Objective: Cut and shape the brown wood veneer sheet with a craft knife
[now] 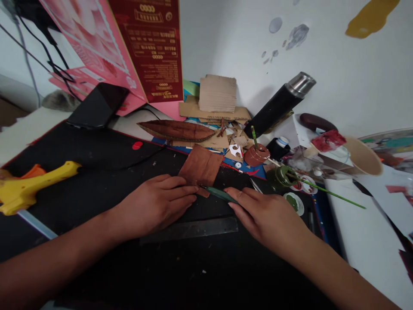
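A reddish-brown piece of card (pixel 206 165) lies on the black work surface (pixel 180 271). My left hand (pixel 158 202) rests over its lower left edge and holds it down, fingers close together and the thumb hidden. Between the fingers of my right hand (pixel 271 215) is a slim green craft knife (pixel 221 193). Its dark pointed tip touches or hovers just over the card beside my left fingertips. A clear ruler (pixel 206 227) lies flat just below both hands. Behind the card sits a brown boat-shaped piece (pixel 177 130) with a stitched-looking edge.
A yellow glue gun (pixel 38 185) lies at the left, and a phone (pixel 98 105) leans farther back. Cardboard scraps (pixel 217 94) pile up behind. A black flask (pixel 277 103) leans at the wall. Brown (pixel 256 155) and green (pixel 279 177) paint jars with sticks stand at the right.
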Demonstrator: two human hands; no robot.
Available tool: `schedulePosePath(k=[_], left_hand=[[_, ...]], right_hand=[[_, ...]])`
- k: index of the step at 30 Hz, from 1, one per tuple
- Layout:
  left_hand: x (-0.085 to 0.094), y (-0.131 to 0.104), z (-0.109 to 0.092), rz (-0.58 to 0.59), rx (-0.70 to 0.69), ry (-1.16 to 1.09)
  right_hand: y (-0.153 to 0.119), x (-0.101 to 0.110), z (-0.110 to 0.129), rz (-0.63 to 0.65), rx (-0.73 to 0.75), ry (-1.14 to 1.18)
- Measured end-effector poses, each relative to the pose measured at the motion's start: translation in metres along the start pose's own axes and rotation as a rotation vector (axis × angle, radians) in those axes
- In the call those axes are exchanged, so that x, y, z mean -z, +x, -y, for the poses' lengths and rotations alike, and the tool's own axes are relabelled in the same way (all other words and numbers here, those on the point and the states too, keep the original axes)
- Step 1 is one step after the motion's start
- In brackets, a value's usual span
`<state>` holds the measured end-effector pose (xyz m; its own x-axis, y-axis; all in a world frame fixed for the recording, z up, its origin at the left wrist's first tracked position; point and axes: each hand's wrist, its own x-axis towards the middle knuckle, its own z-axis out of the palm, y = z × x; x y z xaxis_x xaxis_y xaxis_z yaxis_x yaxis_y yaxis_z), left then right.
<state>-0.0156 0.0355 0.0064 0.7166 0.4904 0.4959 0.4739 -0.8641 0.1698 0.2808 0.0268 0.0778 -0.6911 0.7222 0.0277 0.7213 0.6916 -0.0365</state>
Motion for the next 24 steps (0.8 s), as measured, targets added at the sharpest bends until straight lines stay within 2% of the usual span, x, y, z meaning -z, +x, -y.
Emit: schedulePosePath(k=[14, 24], left_hand=[[0.0023, 0.001, -0.0009, 0.023, 0.022, -0.013], [0.0022, 0.0016, -0.0009, 0.022, 0.047, -0.024]], right_hand=[[0.0059, -0.0002, 0.0061, 0.014, 0.01, -0.088], [0.0068, 0.004, 0.0055, 0.08, 0.004, -0.069]])
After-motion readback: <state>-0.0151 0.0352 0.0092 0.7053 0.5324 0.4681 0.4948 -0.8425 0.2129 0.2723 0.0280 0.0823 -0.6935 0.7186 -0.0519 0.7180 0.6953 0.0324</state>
